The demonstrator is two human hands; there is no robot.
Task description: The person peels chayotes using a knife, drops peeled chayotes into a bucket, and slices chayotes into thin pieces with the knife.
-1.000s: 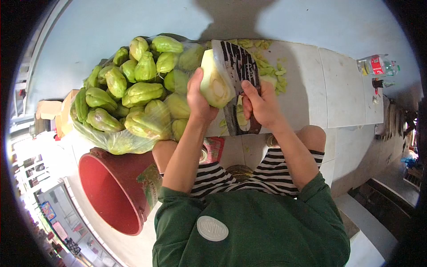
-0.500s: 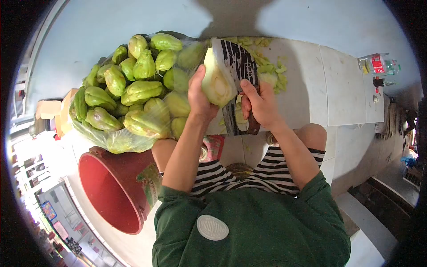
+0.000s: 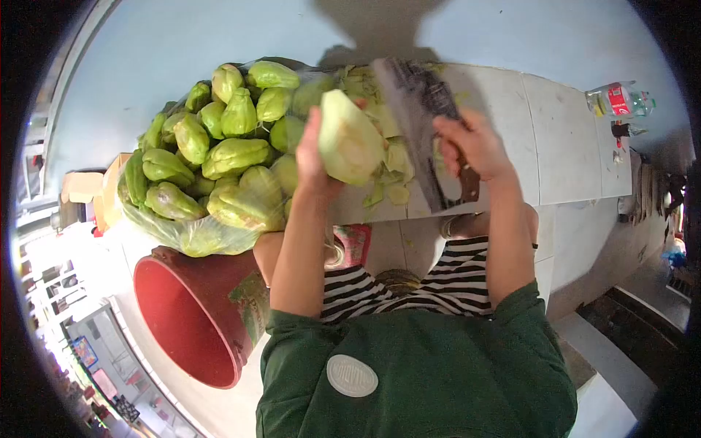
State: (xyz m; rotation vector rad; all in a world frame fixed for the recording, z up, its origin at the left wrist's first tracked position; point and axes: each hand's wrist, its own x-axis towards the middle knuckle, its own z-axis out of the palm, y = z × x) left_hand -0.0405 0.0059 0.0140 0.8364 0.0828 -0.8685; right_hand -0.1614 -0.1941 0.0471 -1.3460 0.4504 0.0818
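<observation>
My left hand (image 3: pixel 312 164) is wrapped round a peeled, pale green chayote (image 3: pixel 352 139), held up over the tiled ledge. To the right, my right hand (image 3: pixel 475 146) grips a broad knife (image 3: pixel 420 117) by its brown handle. The dark-patterned blade is smeared by motion and stands apart from the chayote. Green peelings (image 3: pixel 394 162) lie on the ledge beneath and behind the blade. Left of my left hand, a clear plastic bag (image 3: pixel 212 237) holds several unpeeled chayotes (image 3: pixel 237 153).
A red bucket (image 3: pixel 244 288) lies tilted below the bag, its mouth toward the left. Plastic bottles (image 3: pixel 621 101) lie at the right end of the tiled ledge (image 3: pixel 504 109). A pale blue wall (image 3: pixel 496 36) rises behind. A cardboard box (image 3: pixel 109 190) stands at the left.
The knife in my right hand has moved right, away from the chayote. My left hand has turned the chayote and shifted it slightly left. More peelings now show on the ledge between them.
</observation>
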